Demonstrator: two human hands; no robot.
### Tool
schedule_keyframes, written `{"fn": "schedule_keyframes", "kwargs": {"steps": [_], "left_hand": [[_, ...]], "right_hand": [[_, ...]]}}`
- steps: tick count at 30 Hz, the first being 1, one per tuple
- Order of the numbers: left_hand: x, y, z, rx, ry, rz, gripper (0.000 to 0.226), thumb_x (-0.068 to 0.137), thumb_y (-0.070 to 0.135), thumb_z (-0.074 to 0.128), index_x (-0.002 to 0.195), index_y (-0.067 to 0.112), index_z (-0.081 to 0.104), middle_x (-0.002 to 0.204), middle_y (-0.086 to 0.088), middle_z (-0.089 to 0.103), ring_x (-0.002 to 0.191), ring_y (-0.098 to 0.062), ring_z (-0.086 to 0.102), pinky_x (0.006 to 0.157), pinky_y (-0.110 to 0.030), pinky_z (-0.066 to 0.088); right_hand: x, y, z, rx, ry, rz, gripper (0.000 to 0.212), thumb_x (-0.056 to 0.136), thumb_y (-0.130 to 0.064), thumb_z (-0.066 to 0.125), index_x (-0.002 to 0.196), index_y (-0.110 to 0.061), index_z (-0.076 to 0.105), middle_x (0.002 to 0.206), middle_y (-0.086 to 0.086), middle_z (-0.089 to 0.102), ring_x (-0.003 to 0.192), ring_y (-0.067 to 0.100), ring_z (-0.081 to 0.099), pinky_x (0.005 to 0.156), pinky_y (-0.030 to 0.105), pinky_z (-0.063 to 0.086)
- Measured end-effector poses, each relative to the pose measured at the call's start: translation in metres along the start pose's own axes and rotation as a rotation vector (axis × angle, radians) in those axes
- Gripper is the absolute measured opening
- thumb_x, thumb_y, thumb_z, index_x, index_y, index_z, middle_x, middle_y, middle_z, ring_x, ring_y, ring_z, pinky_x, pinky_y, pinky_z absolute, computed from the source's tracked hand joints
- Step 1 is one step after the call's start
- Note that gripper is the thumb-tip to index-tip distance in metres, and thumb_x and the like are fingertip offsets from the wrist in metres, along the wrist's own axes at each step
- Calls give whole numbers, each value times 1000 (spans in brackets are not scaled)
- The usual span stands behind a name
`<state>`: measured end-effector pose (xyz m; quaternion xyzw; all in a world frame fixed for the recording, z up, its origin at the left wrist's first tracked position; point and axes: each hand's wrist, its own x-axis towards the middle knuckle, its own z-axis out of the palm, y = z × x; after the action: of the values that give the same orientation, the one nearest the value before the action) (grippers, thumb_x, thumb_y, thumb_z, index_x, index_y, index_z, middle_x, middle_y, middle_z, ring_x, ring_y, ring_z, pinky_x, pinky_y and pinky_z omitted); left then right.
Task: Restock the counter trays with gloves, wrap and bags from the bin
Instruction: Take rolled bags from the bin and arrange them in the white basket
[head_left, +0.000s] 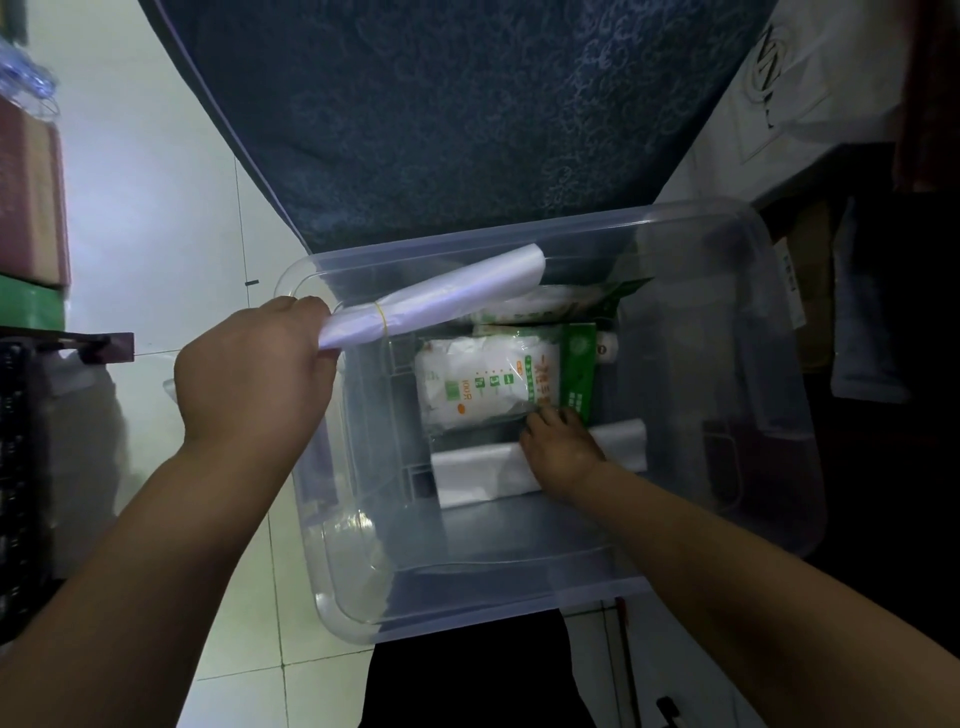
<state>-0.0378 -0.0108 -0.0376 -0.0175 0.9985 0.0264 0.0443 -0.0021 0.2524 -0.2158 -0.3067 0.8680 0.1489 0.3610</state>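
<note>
Left hand (254, 379) gripping banded bag roll (436, 293) over clear bin (769, 364), right hand (563, 444) inside, fingers on crinkled glove pack (483, 382), grasp unclear

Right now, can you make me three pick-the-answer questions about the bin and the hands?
1. Where is the right hand?
A. inside the clear bin
B. on the floor
C. on the blue cloth

2. What colour is the band around the rolled bags?
A. red
B. yellow
C. black

3. What is the left hand doing?
A. lying open
B. pointing
C. gripping the rolled bags

Answers: 1 A, it reaches down among the packets; 2 B, a thin yellow band circles the roll; 3 C, the fingers close round the roll's end.
</note>
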Motion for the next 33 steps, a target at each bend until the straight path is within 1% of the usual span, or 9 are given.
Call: {"fn": "schedule_keyframes", "kwargs": {"steps": [3, 7, 11, 15, 18, 21, 24, 29, 33], "left_hand": [[0, 1, 1, -5, 3, -6, 14, 79, 13, 59, 67, 13, 53, 62, -12, 58, 54, -34, 51, 49, -20, 15], [0, 4, -2, -16, -23, -47, 17, 81, 12, 55, 65, 16, 51, 60, -7, 54, 53, -30, 45, 48, -20, 14], [0, 8, -19, -5, -72, -124, 14, 79, 9, 51, 69, 17, 56, 57, 1, 44, 53, -26, 41, 48, -20, 18], [-8, 16, -60, -123, -24, -79, 10, 85, 17, 53, 84, 17, 63, 66, -5, 57, 59, -30, 51, 53, -24, 35], [-17, 32, -104, -273, -12, -34, 14, 86, 18, 52, 87, 17, 66, 75, -10, 66, 65, -35, 59, 62, -34, 50], [-29, 52, -155, -330, 67, 132, 11, 79, 23, 52, 68, 20, 55, 56, 1, 55, 51, -24, 49, 51, -30, 45], [-38, 79, -199, -411, 99, 248, 15, 79, 26, 54, 68, 15, 55, 56, -2, 54, 52, -25, 50, 51, -32, 45], [-63, 153, -254, -600, 40, 458, 27, 79, 27, 61, 58, 17, 47, 53, -1, 51, 51, -22, 48, 48, -26, 34], [-97, 218, -277, -792, -80, 609, 13, 77, 30, 67, 70, 22, 60, 59, -2, 61, 59, -24, 57, 57, -36, 47]], "right_hand": [[-6, 4, -7, -32, -53, -39, 31, 89, -21, 54, 119, -14, 58, 133, 13, 45, 129, 33, 30, 106, 46, 30], [-32, 12, -20, 169, -137, -27, 26, 90, -16, 53, 116, -14, 56, 121, 11, 60, 109, 30, 57, 86, 37, 48], [-80, 19, -60, 297, 178, 14, 31, 81, -20, 64, 110, -16, 55, 106, 8, 64, 90, 29, 63, 70, 34, 48], [-150, 5, -126, 189, 516, 82, 29, 56, -18, 81, 80, -17, 65, 64, 5, 62, 53, 26, 58, 47, 28, 41], [-209, -8, -164, 197, 673, 183, 24, 55, -15, 78, 73, -19, 63, 64, 3, 60, 55, 26, 56, 49, 29, 39], [-272, -21, -190, 234, 760, 288, 22, 61, -16, 75, 80, -20, 63, 71, 3, 62, 63, 26, 57, 55, 32, 43], [-334, -31, -207, 244, 757, 388, 27, 65, -21, 74, 90, -23, 64, 79, 0, 63, 70, 23, 58, 60, 33, 48], [-432, -35, -208, 223, 800, 605, 29, 66, -26, 79, 92, -24, 65, 86, 0, 67, 75, 21, 62, 65, 37, 55], [-503, -37, -188, 174, 823, 789, 29, 64, -28, 80, 89, -23, 67, 81, 1, 68, 71, 21, 64, 64, 33, 54]]}}
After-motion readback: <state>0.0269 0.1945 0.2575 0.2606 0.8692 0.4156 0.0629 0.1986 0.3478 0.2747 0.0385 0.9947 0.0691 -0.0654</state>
